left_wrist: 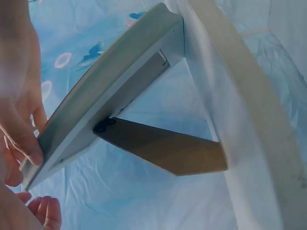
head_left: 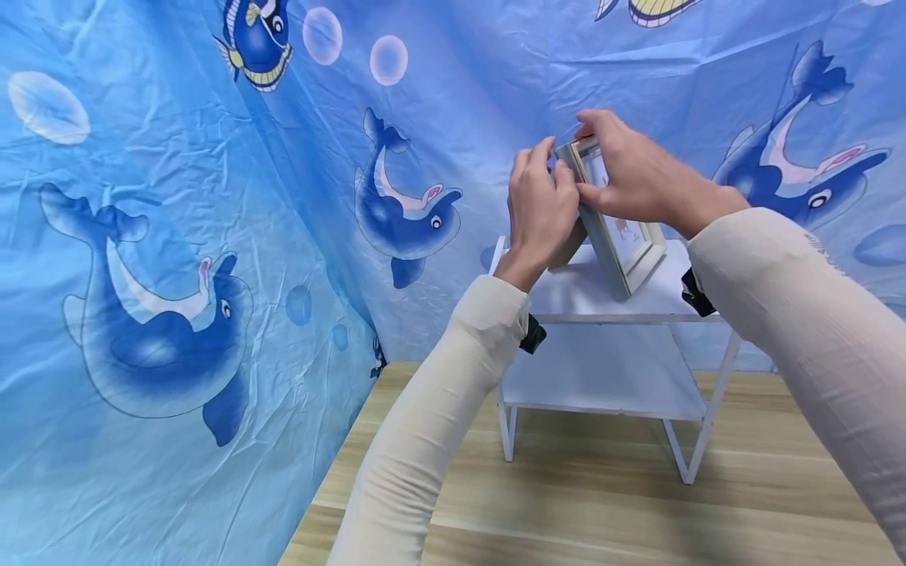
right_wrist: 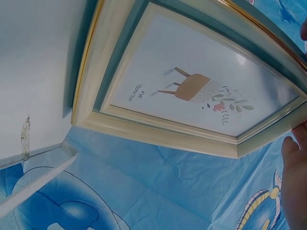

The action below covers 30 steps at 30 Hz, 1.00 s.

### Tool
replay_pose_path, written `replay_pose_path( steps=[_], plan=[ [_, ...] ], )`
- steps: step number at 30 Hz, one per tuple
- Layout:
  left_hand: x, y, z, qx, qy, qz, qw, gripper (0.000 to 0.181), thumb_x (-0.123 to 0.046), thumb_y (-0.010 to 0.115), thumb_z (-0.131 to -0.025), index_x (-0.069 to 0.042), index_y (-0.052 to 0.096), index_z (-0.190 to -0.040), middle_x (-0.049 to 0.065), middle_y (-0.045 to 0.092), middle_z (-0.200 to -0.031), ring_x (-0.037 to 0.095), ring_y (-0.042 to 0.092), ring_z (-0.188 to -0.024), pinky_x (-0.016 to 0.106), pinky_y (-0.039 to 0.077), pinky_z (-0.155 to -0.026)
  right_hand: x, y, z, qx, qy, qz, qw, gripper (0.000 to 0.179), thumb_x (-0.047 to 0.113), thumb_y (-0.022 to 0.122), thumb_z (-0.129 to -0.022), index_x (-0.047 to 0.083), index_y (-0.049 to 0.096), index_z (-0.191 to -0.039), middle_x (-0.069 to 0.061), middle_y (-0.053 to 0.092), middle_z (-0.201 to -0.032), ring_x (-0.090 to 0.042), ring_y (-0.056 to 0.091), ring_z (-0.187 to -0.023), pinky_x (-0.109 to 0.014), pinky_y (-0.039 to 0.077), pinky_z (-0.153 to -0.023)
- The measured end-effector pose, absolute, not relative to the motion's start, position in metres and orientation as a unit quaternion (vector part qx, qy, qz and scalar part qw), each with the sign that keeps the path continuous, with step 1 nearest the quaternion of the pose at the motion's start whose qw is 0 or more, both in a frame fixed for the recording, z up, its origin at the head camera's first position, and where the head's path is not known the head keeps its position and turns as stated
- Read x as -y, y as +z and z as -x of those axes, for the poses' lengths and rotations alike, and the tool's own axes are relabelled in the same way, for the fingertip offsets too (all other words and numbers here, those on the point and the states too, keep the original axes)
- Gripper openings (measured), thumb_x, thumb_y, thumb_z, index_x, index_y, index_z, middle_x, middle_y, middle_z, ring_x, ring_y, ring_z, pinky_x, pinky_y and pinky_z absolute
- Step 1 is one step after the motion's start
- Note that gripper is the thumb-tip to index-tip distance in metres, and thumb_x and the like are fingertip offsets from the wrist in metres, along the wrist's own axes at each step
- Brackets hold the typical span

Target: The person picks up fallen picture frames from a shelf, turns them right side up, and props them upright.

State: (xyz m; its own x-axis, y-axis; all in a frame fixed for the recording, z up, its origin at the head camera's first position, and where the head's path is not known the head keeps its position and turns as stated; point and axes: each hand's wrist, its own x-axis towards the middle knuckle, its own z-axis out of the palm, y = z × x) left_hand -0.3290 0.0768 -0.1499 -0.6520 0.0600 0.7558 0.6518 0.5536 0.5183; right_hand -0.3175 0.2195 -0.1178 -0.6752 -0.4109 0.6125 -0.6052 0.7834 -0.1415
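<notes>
A cream picture frame (head_left: 619,228) with a gold line on its edge leans back on a white two-tier table. In the left wrist view its brown back stand (left_wrist: 168,148) is swung out against the table top. My right hand (head_left: 630,169) holds the frame's upper corner, with the thumb at its side edge and fingers over the top. My left hand (head_left: 541,200) is raised beside the upper left edge, fingers loosely bent and fingertips right at the frame. In the right wrist view, a chair-and-flowers print (right_wrist: 196,91) shows behind the frame's glazing.
The table's upper shelf (head_left: 566,299) carries the frame; below it is a lower shelf (head_left: 594,377) on white metal legs. Blue cloth with printed dolphins (head_left: 159,330) hangs behind and to the left. The floor (head_left: 566,511) is pale wood.
</notes>
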Motion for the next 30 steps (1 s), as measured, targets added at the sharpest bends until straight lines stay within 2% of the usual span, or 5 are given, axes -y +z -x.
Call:
replay_pose_path(
  steps=[4, 15, 21, 24, 30],
  plan=[
    [-0.080, -0.145, 0.326, 0.819, -0.381, 0.212, 0.372, 0.038, -0.020, 0.047, -0.103, -0.009, 0.058, -0.138, 0.004, 0.056, -0.125, 0.015, 0.052, -0.113, 0.022, 0.044, -0.096, -0.220, -0.119, 0.317, 0.902, 0.173, -0.277, 0.283, 0.080, 0.015, 0.063, -0.091, -0.001, 0.017, -0.155, -0.027, 0.039, -0.148, -0.045, 0.043, -0.131, -0.060, 0.032, -0.111],
    [-0.088, -0.125, 0.321, 0.862, -0.202, 0.185, 0.427, 0.030, -0.022, 0.047, -0.102, -0.013, 0.073, -0.113, 0.002, 0.059, -0.112, 0.017, 0.049, -0.102, 0.026, 0.040, -0.094, -0.237, -0.120, 0.314, 0.885, 0.223, -0.281, 0.297, 0.075, 0.019, 0.061, -0.094, -0.001, 0.020, -0.153, -0.025, 0.040, -0.151, -0.045, 0.036, -0.139, -0.057, 0.026, -0.115],
    [-0.091, -0.120, 0.316, 0.873, -0.159, 0.177, 0.426, 0.029, -0.022, 0.045, -0.102, -0.013, 0.071, -0.110, 0.002, 0.058, -0.111, 0.018, 0.049, -0.100, 0.026, 0.041, -0.092, -0.259, -0.129, 0.315, 0.895, 0.290, -0.166, 0.296, 0.063, 0.037, 0.039, -0.105, 0.000, 0.025, -0.153, -0.025, 0.033, -0.155, -0.044, 0.031, -0.143, -0.061, 0.023, -0.115],
    [-0.093, -0.120, 0.315, 0.875, -0.146, 0.174, 0.427, 0.029, -0.022, 0.043, -0.103, -0.013, 0.070, -0.109, 0.002, 0.057, -0.113, 0.018, 0.048, -0.100, 0.027, 0.042, -0.089, -0.271, -0.135, 0.317, 0.909, 0.315, -0.085, 0.258, 0.067, 0.044, 0.027, -0.106, -0.004, 0.027, -0.152, -0.029, 0.031, -0.154, -0.046, 0.031, -0.141, -0.063, 0.026, -0.112],
    [-0.097, -0.122, 0.315, 0.880, -0.122, 0.165, 0.429, 0.026, -0.022, 0.046, -0.101, -0.012, 0.068, -0.108, 0.004, 0.057, -0.117, 0.019, 0.049, -0.103, 0.028, 0.044, -0.086, -0.290, -0.157, 0.320, 0.919, 0.379, -0.011, 0.105, 0.083, 0.059, 0.017, -0.102, -0.005, 0.016, -0.155, -0.033, 0.019, -0.158, -0.052, 0.024, -0.142, -0.066, 0.028, -0.109]
  ],
)
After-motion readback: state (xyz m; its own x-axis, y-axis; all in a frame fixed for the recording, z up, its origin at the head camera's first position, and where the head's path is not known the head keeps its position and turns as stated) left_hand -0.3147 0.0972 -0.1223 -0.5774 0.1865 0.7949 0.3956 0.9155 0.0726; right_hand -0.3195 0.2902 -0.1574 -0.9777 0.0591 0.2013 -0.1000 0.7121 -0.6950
